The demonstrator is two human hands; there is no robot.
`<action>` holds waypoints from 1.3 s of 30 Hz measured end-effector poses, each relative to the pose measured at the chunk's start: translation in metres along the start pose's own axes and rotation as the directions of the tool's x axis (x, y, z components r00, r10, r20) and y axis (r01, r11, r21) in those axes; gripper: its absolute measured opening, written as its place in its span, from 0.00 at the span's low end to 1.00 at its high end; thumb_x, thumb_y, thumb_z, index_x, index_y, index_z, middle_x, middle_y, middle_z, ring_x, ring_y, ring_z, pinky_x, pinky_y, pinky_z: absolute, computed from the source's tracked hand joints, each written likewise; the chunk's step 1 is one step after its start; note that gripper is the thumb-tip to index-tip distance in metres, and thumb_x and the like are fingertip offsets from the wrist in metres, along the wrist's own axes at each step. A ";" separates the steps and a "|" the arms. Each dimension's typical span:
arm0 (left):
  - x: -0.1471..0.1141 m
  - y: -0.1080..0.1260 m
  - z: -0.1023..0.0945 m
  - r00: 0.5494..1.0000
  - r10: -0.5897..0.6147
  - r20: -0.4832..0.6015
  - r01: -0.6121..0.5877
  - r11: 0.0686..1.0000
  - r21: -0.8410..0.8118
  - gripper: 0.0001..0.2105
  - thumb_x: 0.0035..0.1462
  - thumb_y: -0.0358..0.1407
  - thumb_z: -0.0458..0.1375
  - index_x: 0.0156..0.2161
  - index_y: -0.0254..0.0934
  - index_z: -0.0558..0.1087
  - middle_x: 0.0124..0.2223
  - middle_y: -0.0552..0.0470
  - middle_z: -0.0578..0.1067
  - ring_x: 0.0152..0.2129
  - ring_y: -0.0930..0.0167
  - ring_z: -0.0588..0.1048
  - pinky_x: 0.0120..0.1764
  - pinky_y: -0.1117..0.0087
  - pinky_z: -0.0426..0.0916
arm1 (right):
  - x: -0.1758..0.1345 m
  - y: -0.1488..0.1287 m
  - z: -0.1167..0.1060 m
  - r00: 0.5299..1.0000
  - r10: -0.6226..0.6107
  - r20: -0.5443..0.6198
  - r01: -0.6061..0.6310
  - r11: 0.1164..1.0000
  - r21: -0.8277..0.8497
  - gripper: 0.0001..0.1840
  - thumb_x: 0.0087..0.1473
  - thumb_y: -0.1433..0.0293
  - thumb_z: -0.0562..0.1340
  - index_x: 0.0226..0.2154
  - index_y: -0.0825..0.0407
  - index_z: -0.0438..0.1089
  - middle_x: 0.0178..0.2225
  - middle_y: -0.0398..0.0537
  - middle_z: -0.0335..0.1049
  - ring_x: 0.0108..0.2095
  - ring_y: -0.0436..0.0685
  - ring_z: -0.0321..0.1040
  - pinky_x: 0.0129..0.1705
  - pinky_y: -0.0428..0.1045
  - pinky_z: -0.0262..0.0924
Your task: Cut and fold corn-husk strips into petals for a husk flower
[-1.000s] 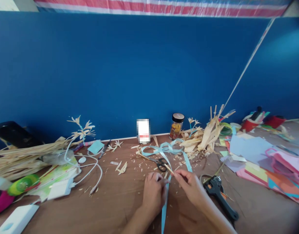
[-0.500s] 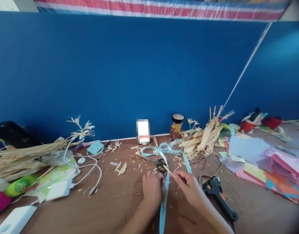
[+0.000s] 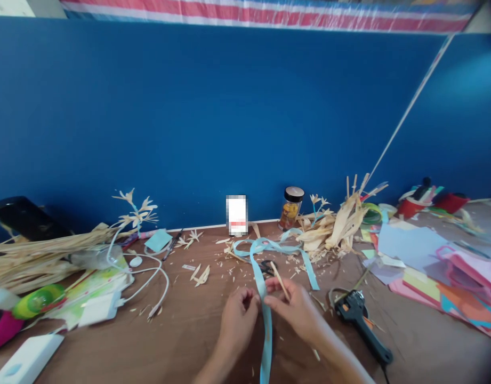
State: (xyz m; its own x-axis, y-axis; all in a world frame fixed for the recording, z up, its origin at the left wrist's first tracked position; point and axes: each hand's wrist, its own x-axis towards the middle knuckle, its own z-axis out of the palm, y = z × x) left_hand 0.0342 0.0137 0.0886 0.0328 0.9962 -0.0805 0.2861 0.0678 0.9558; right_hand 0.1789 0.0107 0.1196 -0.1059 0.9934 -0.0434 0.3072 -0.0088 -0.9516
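A light-blue ribbon (image 3: 267,341) runs between my hands toward the near edge, its far part looped on the table. My left hand (image 3: 239,312) is closed in a pinch at the ribbon's left edge; what lies between the fingertips is partly hidden. My right hand (image 3: 297,306) holds a thin straw-coloured stick (image 3: 280,280) pointing up and away, its thumb and fingertips against the ribbon's right edge. Just beyond them, partly behind the ribbon and right fingers, lie black-handled scissors (image 3: 268,266).
A black glue gun (image 3: 363,328) lies right of my hands. Behind stand a black-lidded jar (image 3: 291,208) and dried husks (image 3: 337,226). Coloured paper (image 3: 409,242) spreads at right. White cables (image 3: 163,290), a power bank-like white box (image 3: 29,360) and husk flowers (image 3: 137,213) are at left.
Both hands have come closer together at the ribbon. The right hand has tipped the stick more upright, and the ribbon has been lifted and shifted left, partly covering the scissors.
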 end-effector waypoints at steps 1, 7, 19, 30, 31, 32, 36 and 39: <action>-0.001 -0.002 -0.001 1.000 0.016 -0.020 -0.015 0.999 0.033 0.09 0.48 0.38 0.51 0.23 0.35 0.67 0.22 0.55 0.69 0.21 0.73 0.66 0.25 0.75 0.59 | 0.001 0.000 0.004 1.000 -0.011 0.025 0.011 1.000 -0.001 0.17 0.43 0.68 0.60 0.39 0.53 0.66 0.33 0.46 0.69 0.27 0.51 0.65 0.31 0.45 0.59; 0.004 -0.014 -0.006 0.999 -0.033 0.009 0.033 0.999 0.013 0.11 0.50 0.40 0.50 0.24 0.35 0.67 0.20 0.55 0.67 0.19 0.74 0.66 0.23 0.75 0.58 | 0.013 0.013 0.006 0.986 -0.083 -0.146 0.058 0.985 -0.164 0.13 0.46 0.71 0.55 0.38 0.52 0.63 0.25 0.42 0.66 0.26 0.52 0.65 0.29 0.46 0.57; 0.029 -0.005 -0.004 0.998 -0.064 0.022 0.064 0.998 -0.021 0.09 0.48 0.37 0.51 0.27 0.32 0.70 0.23 0.51 0.73 0.21 0.71 0.70 0.26 0.73 0.63 | 0.013 0.049 -0.005 0.983 -0.023 -0.182 -0.002 0.991 -0.137 0.13 0.48 0.67 0.54 0.38 0.53 0.63 0.34 0.50 0.67 0.32 0.56 0.67 0.30 0.49 0.63; 0.017 -0.005 0.005 0.963 0.134 0.236 -0.246 0.793 0.557 0.06 0.48 0.32 0.54 0.32 0.40 0.72 0.32 0.52 0.72 0.32 0.69 0.69 0.35 0.70 0.60 | -0.001 0.036 -0.016 0.986 0.077 -0.148 -0.081 0.996 -0.024 0.14 0.49 0.65 0.53 0.39 0.53 0.62 0.34 0.47 0.66 0.24 0.51 0.66 0.26 0.47 0.63; 0.013 -0.003 0.005 0.957 0.146 0.251 -0.272 0.751 0.602 0.06 0.48 0.33 0.54 0.32 0.41 0.72 0.33 0.52 0.72 0.34 0.68 0.68 0.36 0.70 0.58 | -0.001 0.035 -0.016 0.988 0.062 -0.140 -0.067 0.997 -0.030 0.14 0.50 0.65 0.53 0.39 0.53 0.62 0.33 0.47 0.66 0.24 0.51 0.66 0.26 0.47 0.62; 0.011 -0.002 0.006 0.951 0.149 0.270 -0.292 0.712 0.638 0.06 0.48 0.33 0.54 0.33 0.41 0.72 0.34 0.52 0.72 0.35 0.68 0.67 0.37 0.70 0.58 | -0.001 0.035 -0.016 0.990 0.048 -0.131 -0.054 0.998 -0.038 0.13 0.50 0.65 0.53 0.39 0.53 0.62 0.33 0.47 0.66 0.24 0.51 0.66 0.26 0.47 0.62; 0.007 0.004 0.010 0.936 0.135 0.324 -0.335 0.622 0.708 0.06 0.49 0.31 0.53 0.32 0.42 0.71 0.34 0.52 0.71 0.35 0.67 0.66 0.37 0.69 0.56 | 0.000 0.036 -0.013 0.993 0.029 -0.110 -0.037 0.997 -0.072 0.12 0.51 0.65 0.52 0.38 0.53 0.61 0.30 0.45 0.66 0.22 0.50 0.65 0.27 0.46 0.61; 0.006 0.001 0.013 0.937 0.168 0.306 -0.342 0.612 0.713 0.06 0.49 0.29 0.51 0.30 0.39 0.70 0.33 0.51 0.71 0.34 0.67 0.67 0.36 0.68 0.56 | -0.003 0.038 -0.009 0.996 0.041 -0.077 -0.047 0.995 -0.084 0.12 0.52 0.66 0.51 0.38 0.52 0.62 0.30 0.45 0.66 0.21 0.49 0.65 0.26 0.45 0.61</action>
State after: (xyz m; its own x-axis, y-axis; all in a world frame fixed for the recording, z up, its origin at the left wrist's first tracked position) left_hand 0.0466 0.0192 0.0850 0.3714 0.9285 -0.0017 0.8469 -0.3381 0.4104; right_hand 0.1993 0.0084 0.0865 -0.0205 0.9981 -0.0586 0.3899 -0.0460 -0.9197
